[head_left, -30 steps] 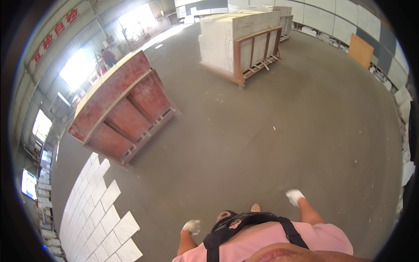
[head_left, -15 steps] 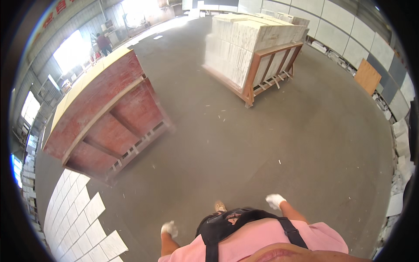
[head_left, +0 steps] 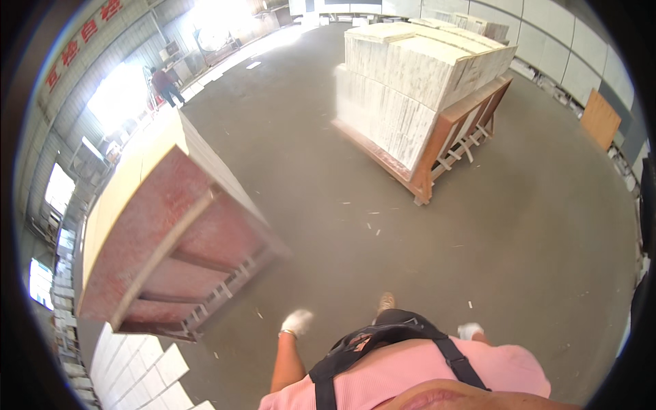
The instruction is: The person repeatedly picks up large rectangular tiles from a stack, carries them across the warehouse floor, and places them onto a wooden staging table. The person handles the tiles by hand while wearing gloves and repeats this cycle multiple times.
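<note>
My left hand (head_left: 296, 321), in a white glove, swings forward of my body above the grey floor. Motion blurs its fingers, and no object shows in it. Close by my right side is my right hand (head_left: 470, 331), also in a white glove and partly covered by my body; its fingers cannot be made out. Neither hand touches anything in view. Nearest to the left hand stands a red-sided frame (head_left: 198, 236) with pale yellow-topped slabs behind it. Farther ahead on the right, a brown metal rack (head_left: 437, 147) carries a tall stack of pale stone slabs (head_left: 393, 109).
White tiles (head_left: 147, 372) lie in rows on the floor at the lower left. A person (head_left: 165, 85) stands by the bright windows at the far left. A wooden board (head_left: 600, 119) leans against the panelled right wall. Small white scraps lie scattered on the floor (head_left: 355, 253).
I have walked forward, so both stacks are nearer and larger. My left hand has swung forward, and my right hand has dropped back toward my body.
</note>
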Demonstrator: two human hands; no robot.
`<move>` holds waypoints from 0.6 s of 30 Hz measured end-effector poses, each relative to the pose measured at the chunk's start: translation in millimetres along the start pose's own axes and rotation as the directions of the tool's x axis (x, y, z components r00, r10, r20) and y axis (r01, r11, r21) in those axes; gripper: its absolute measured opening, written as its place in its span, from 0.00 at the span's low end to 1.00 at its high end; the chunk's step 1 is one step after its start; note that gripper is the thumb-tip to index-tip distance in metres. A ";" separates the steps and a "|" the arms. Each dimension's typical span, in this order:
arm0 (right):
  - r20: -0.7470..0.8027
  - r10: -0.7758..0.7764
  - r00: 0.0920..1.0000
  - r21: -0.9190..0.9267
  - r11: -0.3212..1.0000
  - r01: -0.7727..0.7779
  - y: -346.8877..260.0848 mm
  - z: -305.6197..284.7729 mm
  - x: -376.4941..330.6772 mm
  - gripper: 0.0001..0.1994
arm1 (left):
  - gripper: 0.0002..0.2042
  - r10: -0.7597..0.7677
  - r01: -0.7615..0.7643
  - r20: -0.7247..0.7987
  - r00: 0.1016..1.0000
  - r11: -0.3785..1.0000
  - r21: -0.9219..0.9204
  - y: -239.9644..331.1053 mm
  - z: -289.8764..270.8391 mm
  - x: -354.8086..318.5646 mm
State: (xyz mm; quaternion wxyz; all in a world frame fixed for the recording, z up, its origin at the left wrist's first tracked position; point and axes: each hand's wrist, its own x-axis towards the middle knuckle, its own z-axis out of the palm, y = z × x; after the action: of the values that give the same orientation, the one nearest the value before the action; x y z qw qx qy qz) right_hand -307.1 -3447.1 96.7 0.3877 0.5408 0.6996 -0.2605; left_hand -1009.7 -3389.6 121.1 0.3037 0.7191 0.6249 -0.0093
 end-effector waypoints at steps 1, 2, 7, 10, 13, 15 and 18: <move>0.170 -0.162 0.972 -0.212 0.957 0.196 2.5 -61.3 41.1 0.13 | 0.12 -0.147 0.164 0.103 0.984 0.968 -0.191 -3.9 -5.5 7.2; -0.063 -0.179 0.982 -0.140 0.976 0.169 7.0 -123.1 73.8 0.14 | 0.13 -0.323 0.387 0.221 0.920 0.836 -0.388 -4.8 -14.1 12.5; -0.485 -0.130 0.865 0.445 0.814 0.373 -0.6 -414.9 171.2 0.30 | 0.17 -0.525 0.443 0.315 0.791 0.136 -0.886 15.6 -91.0 37.5; -0.575 -0.159 0.803 0.456 0.752 0.476 -16.3 -536.6 200.8 0.28 | 0.17 -0.634 0.488 0.309 0.709 0.124 -0.864 10.7 -132.7 74.7; -0.610 -0.172 0.774 0.443 0.736 0.513 -29.7 -589.0 242.3 0.27 | 0.18 -0.521 0.566 0.460 0.719 0.055 -0.822 -26.8 -173.2 141.4; -0.583 -0.210 0.785 0.376 0.787 0.490 -37.1 -600.3 271.1 0.25 | 0.16 -0.517 0.510 0.393 0.761 0.101 -0.854 -52.2 -200.2 199.9; -0.331 -0.136 0.934 0.448 0.848 0.283 -37.9 -592.9 284.0 0.25 | 0.11 -0.301 0.360 0.212 0.930 0.619 -0.698 -87.2 -266.2 303.4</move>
State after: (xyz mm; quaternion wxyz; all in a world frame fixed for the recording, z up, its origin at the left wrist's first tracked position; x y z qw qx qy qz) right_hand -530.5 -2835.4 194.9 0.1016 0.5725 0.7148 -0.3885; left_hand -1119.7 -2996.2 181.9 0.5792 0.4108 0.6864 0.1566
